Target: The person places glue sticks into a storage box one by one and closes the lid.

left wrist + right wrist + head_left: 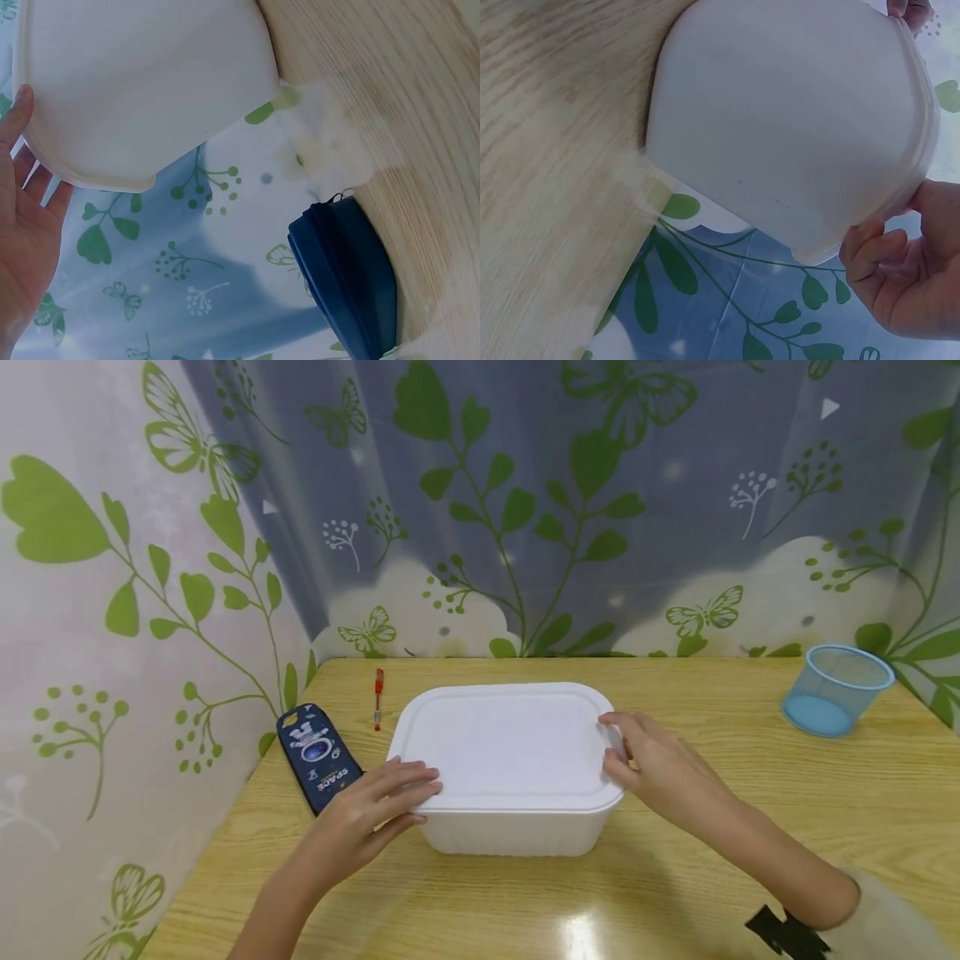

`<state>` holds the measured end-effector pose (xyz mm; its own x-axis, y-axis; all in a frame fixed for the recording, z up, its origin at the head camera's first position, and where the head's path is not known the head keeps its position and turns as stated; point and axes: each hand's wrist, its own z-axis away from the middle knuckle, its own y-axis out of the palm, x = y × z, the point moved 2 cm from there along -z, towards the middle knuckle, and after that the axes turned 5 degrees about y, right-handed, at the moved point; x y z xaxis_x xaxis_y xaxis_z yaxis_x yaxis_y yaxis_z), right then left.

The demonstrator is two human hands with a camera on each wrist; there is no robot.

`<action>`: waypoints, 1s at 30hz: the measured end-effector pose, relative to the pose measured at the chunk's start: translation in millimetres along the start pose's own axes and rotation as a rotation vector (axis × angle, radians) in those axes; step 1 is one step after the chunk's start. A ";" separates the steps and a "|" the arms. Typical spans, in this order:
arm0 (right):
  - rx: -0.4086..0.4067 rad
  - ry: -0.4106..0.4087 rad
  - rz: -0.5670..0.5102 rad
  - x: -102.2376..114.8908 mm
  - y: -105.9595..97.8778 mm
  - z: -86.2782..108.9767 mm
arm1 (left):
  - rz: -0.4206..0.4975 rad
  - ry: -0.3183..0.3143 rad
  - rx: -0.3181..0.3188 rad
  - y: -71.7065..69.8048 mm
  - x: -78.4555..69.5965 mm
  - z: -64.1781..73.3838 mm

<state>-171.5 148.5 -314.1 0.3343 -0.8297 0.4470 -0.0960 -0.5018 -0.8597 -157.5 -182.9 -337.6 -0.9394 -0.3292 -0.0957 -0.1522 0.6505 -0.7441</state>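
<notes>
A white plastic box [514, 835] with a white lid [510, 743] on top stands on the wooden table in the head view. My left hand [378, 810] rests on the lid's near left corner, fingers fairly straight over the top and thumb by the rim. At the lid's right edge, my right hand [660, 768] grips the rim with bent fingers. The right wrist view shows curled fingers of this hand [907, 262] at the rim. Whatever the box contains is hidden.
Left of the box lies a dark blue pencil case [318, 760] with an astronaut print. A red pen [378, 697] lies behind it. A blue mesh basket [836, 689] stands at the far right. Patterned curtain fabric [525, 527] hangs along the table's back edge.
</notes>
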 end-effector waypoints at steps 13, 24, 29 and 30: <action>0.001 -0.021 -0.003 -1.4 -2.6 -1.2 | 0.041 -0.042 -0.003 0.8 1.1 0.2; -0.015 -0.029 0.029 -1.3 -1.8 -3.0 | 0.037 -0.073 0.024 0.5 3.3 0.1; -0.023 -0.025 0.031 0.1 0.0 -1.5 | 0.032 -0.071 0.025 0.3 2.1 0.7; -0.025 -0.021 0.029 0.4 0.2 -1.2 | 0.031 -0.071 0.026 0.4 1.8 0.8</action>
<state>-172.5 147.8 -313.7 0.3507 -0.8388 0.4165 -0.1296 -0.4839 -0.8655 -159.0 -183.8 -338.6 -0.9193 -0.3573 -0.1651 -0.1142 0.6435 -0.7568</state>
